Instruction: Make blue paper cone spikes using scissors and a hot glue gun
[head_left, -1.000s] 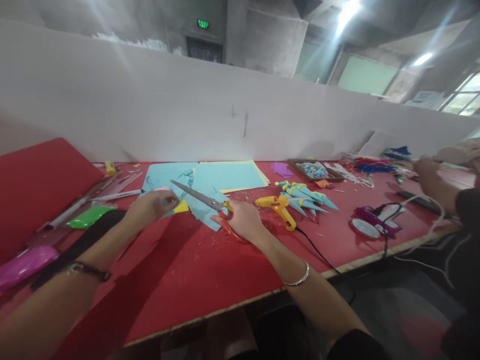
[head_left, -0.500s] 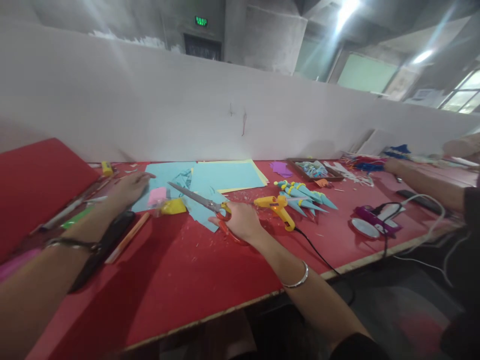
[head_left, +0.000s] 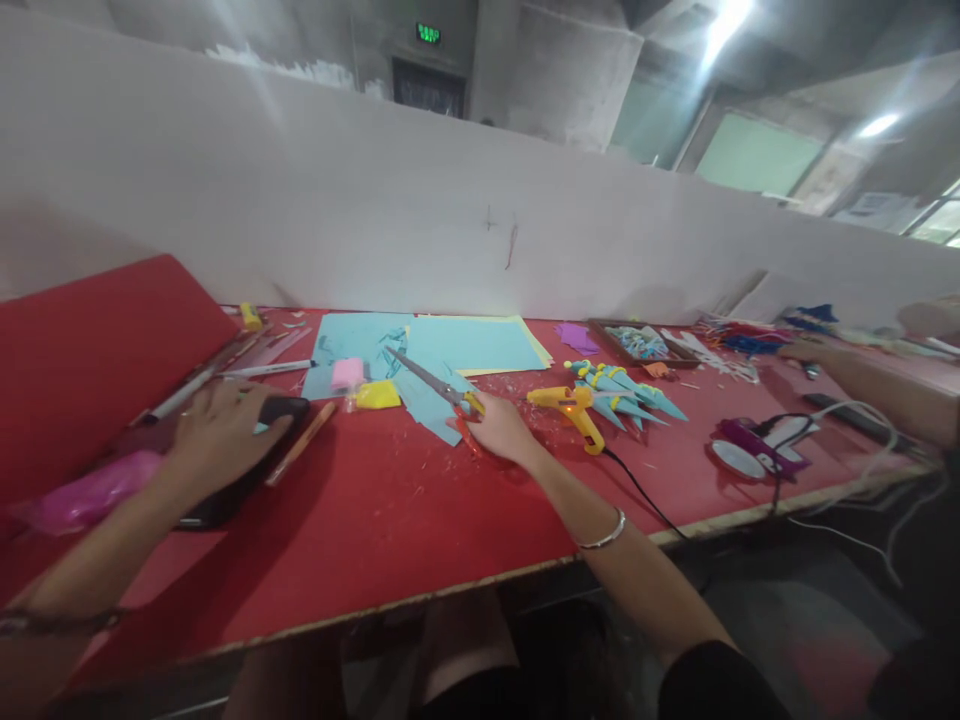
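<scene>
My right hand (head_left: 501, 428) is closed round the orange and yellow handles of scissors (head_left: 429, 380), whose blades point up and left over blue paper scraps. My left hand (head_left: 225, 425) lies with fingers apart on or just over a black phone-like object (head_left: 259, 460) at the left. Beside that object is an orange-brown stick (head_left: 301, 443). Behind the scissors lie blue sheets (head_left: 480, 345) with pale yellow ones under them. A pink packet (head_left: 347, 374) and a yellow packet (head_left: 377, 396) sit left of the scissors.
A yellow glue gun (head_left: 574, 412) with a black cord lies right of my right hand, near blue cones (head_left: 626, 392). Further right are a tray (head_left: 679, 355), a purple device (head_left: 772, 450) and another person's arm (head_left: 862, 385). A red board (head_left: 112, 350) stands at the left.
My left hand has moved from beside the blue paper back and left to the black object. My right hand still holds the scissors. The camera view has shifted slightly left.
</scene>
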